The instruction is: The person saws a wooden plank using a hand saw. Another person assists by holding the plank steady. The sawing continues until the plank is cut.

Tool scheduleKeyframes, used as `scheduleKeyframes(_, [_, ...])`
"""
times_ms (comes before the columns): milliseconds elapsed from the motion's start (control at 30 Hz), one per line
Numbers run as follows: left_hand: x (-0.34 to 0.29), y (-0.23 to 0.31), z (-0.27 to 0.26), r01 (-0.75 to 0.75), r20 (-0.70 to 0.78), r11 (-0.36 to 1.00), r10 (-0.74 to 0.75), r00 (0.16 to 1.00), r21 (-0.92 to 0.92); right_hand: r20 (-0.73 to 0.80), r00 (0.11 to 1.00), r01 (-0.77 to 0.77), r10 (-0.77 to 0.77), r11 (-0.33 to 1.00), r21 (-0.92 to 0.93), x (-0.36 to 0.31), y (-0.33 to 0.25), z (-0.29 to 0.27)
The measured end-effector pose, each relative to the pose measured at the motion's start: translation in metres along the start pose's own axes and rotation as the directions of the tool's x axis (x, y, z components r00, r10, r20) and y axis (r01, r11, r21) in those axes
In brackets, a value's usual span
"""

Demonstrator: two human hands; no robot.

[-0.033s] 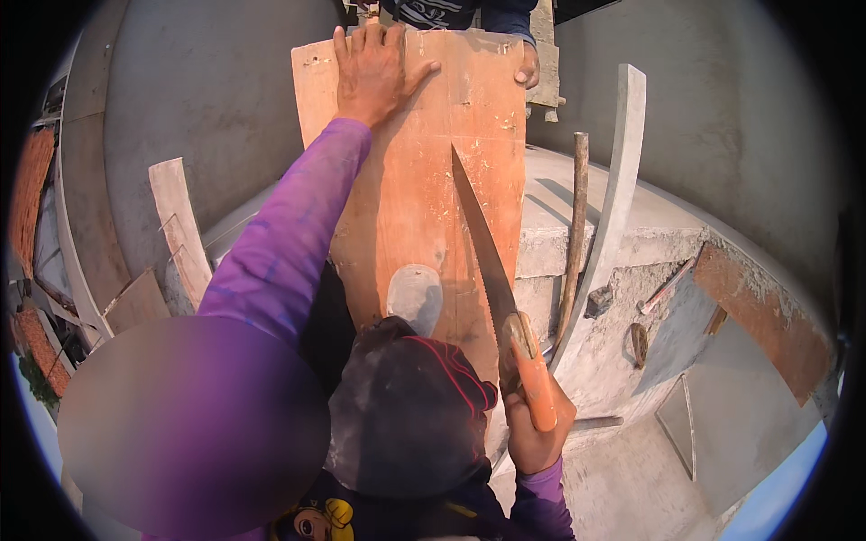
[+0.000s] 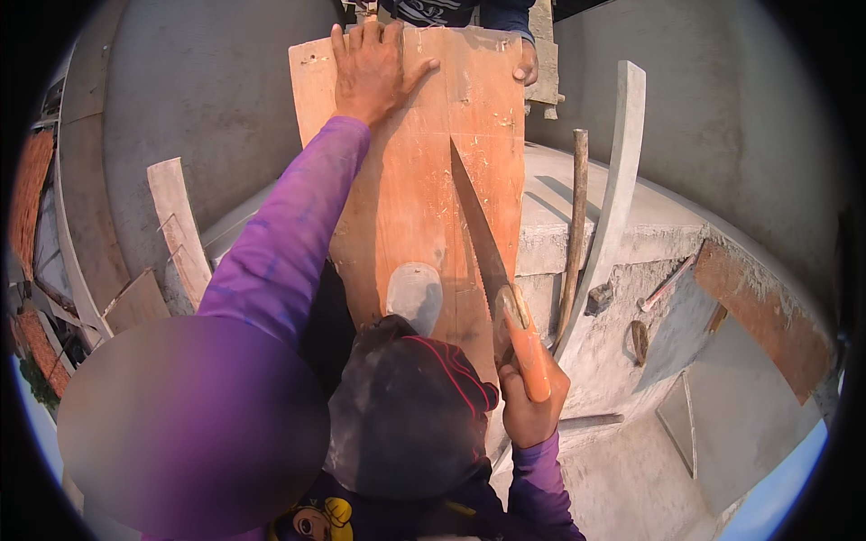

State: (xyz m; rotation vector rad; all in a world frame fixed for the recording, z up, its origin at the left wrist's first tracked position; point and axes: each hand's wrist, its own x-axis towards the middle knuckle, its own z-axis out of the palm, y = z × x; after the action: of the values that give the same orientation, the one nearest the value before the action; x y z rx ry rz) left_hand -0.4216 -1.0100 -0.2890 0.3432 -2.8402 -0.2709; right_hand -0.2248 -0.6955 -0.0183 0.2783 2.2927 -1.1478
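A reddish-brown wooden board [image 2: 397,198] lies stretched out in front of me. My left hand [image 2: 370,72] rests flat on its far end, fingers spread at the far edge. In my right hand [image 2: 534,401] is the orange handle of a handsaw [image 2: 478,221]; its fingers are wrapped round the grip. The toothed blade lies over the right part of the board, tip pointing away from me. A grey rounded shape like a shoe toe [image 2: 414,293] is on the board, just beyond my dark-clothed knee [image 2: 406,406].
Another person's hand [image 2: 526,68] grips the board's far right corner. A pale upright plank [image 2: 618,162] and a thin wooden pole [image 2: 577,216] stand to the right. Left is another plank [image 2: 179,225]. A brown panel [image 2: 767,316] leans at the right, and grey walls rise on both sides.
My right hand has pushed the saw slightly forward, away from me. My left hand stays in the same place on the board.
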Motion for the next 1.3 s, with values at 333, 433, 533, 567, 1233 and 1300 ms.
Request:
scheduleKeyframes(333, [-0.005,-0.007,0.001,0.003,0.012,0.999,-0.004,1.000,0.046,-0.001,1.000,0.009,-0.009,0.985,-0.170,-0.034,-0.019,-0.007])
scheduleKeyframes(433, [-0.003,-0.003,0.009,-0.006,-0.028,0.999,0.007,1.000,0.040,0.020,1.000,-0.014,0.015,0.998,-0.057,0.006,0.007,0.012])
scheduleKeyframes(533, [0.005,0.015,0.017,-0.024,-0.011,1.000,0.024,1.000,-0.004,-0.007,0.997,-0.082,0.083,0.995,0.056,0.102,0.017,0.056])
scheduleKeyframes(567, [0.005,0.004,0.016,-0.025,0.010,1.000,0.025,1.000,0.017,-0.008,0.998,-0.065,0.066,0.996,0.064,0.102,0.010,0.061])
scheduleKeyframes(1233, [-0.001,-0.007,0.004,-0.020,0.014,1.000,0.020,1.000,0.023,-0.024,0.991,-0.135,0.133,0.977,-0.164,-0.035,-0.024,-0.017])
scheduleKeyframes(1300, [-0.005,-0.003,0.005,-0.020,0.011,1.000,0.020,1.000,0.016,-0.033,0.999,-0.035,0.031,0.991,-0.127,-0.018,-0.004,0.001])
